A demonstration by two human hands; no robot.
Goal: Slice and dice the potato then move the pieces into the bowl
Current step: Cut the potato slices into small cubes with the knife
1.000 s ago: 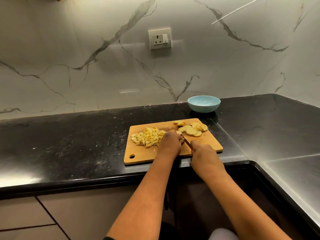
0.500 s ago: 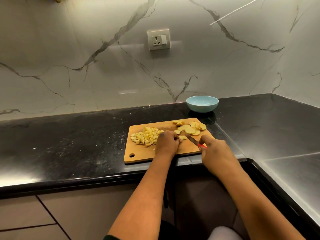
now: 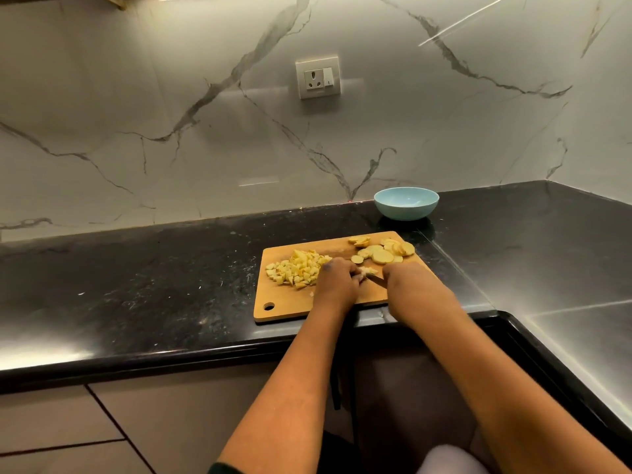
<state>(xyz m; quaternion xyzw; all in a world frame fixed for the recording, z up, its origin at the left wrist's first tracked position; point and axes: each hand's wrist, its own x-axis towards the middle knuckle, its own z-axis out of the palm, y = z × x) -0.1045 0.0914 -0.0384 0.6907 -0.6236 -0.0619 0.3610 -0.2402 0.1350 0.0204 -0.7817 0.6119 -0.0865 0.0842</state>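
The left hand (image 3: 337, 282) pins a small clump of potato slices (image 3: 367, 271) to the wooden cutting board (image 3: 290, 304), fingers curled over it. Just to its right, the right hand (image 3: 405, 285) grips a knife (image 3: 376, 278), whose blade angles leftward into the clump. Diced potato (image 3: 297, 268) lies beyond the left hand; uncut slices (image 3: 383, 254) and the pale blue bowl (image 3: 406, 203) sit farther off.
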